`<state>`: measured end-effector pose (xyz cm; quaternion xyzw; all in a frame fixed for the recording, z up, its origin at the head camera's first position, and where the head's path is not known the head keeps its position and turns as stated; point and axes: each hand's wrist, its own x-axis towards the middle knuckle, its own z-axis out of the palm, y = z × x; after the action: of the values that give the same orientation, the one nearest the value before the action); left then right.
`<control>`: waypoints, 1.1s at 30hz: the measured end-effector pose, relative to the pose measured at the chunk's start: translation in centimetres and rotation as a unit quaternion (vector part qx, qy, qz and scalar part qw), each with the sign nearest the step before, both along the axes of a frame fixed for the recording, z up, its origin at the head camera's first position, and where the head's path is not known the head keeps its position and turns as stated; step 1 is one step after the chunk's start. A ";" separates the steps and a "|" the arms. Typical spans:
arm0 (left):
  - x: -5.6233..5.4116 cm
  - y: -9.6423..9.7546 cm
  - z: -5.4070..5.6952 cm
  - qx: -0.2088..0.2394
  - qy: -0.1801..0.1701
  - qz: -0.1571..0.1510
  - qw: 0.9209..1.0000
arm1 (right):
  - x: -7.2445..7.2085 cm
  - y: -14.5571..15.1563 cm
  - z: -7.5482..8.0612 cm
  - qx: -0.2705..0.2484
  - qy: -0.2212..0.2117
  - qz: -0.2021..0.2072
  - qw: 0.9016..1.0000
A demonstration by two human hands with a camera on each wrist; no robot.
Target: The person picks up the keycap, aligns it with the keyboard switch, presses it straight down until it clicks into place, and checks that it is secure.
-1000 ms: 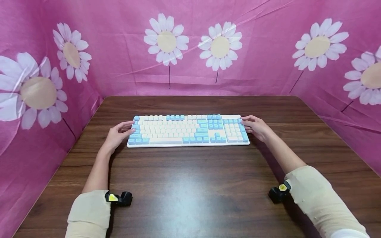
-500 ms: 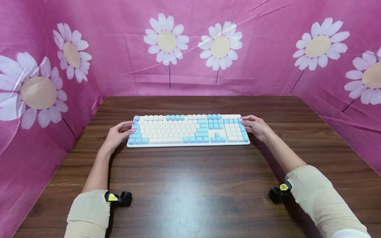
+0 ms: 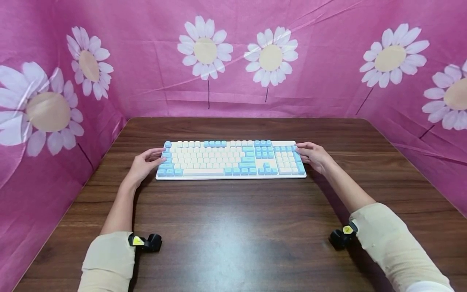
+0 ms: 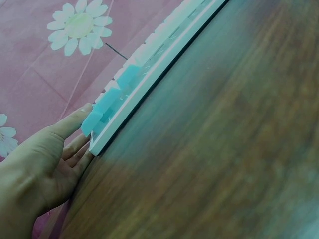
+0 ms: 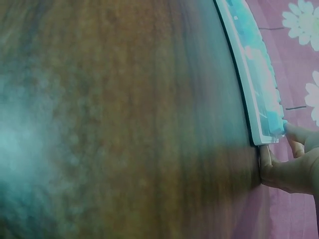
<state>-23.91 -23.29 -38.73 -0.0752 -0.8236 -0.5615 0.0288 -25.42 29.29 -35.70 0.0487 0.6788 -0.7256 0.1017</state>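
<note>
A full-size white and light-blue keyboard [image 3: 208, 160] lies lengthwise across the middle of the wooden table. At its left end the left hand [image 3: 141, 168] grips the edge. In the left wrist view the thumb [image 4: 75, 119] sits on the blue end keys, and the other fingers are at the side and lower edge, partly hidden. The right hand [image 3: 315, 158] holds the opposite end beside the number pad; in the right wrist view its digits lie against the keyboard's corner [image 5: 266, 137], one at the keys and others low at the side.
Brown wood-grain table [image 3: 226, 219] extends around the keyboard, with glare near the front. Pink cloth [image 3: 233, 93] printed with white daisies encloses the back and both sides. Black wrist cameras [image 3: 147, 242] are strapped over beige sleeves.
</note>
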 end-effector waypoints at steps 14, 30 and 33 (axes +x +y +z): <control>0.1 -0.1 0.0 0.003 -0.004 0.001 1.000 | -0.3 -0.2 0.1 0.012 -0.014 -0.003 1.000; 0.0 -0.1 0.0 -0.003 0.000 -0.001 1.000 | -0.4 -0.8 -0.2 0.142 0.001 -0.019 0.990; 0.1 -0.1 0.0 -0.004 -0.001 -0.002 1.000 | -0.4 -0.7 -0.1 0.123 -0.003 -0.015 0.992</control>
<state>-23.85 -23.37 -38.69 -0.0759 -0.8257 -0.5583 0.0265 -25.78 28.54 -35.80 0.0733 0.7615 -0.6383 0.0861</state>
